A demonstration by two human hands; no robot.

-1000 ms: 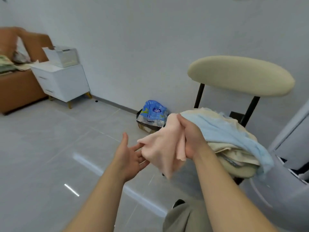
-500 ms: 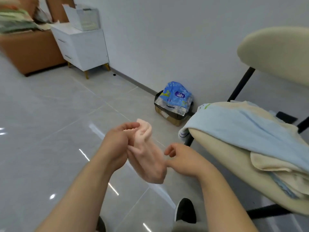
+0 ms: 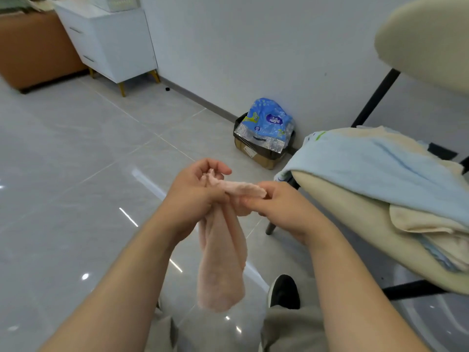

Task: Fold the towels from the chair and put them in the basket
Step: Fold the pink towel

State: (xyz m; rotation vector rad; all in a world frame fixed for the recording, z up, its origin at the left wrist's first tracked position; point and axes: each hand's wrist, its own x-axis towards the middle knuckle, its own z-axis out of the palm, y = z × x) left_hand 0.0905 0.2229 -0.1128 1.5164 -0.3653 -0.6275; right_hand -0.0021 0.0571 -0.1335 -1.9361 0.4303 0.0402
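Pink towel (image 3: 223, 262), where do we have it?

— Off the chair (image 3: 330, 199), in the air in front of us. Our left hand (image 3: 195, 194) curls its fingers round one end of the top edge, and our right hand (image 3: 281, 212) pinches the other end between thumb and fingertips (the two hands are close together). The rest hangs limp between our forearms, above the tiled floor (image 3: 76, 199).

— And the other towels?

— A light blue towel (image 3: 380, 168) lies draped over the seat corner nearest our right hand. It lies on top of cream towels (image 3: 431, 224) heaped on the seat.
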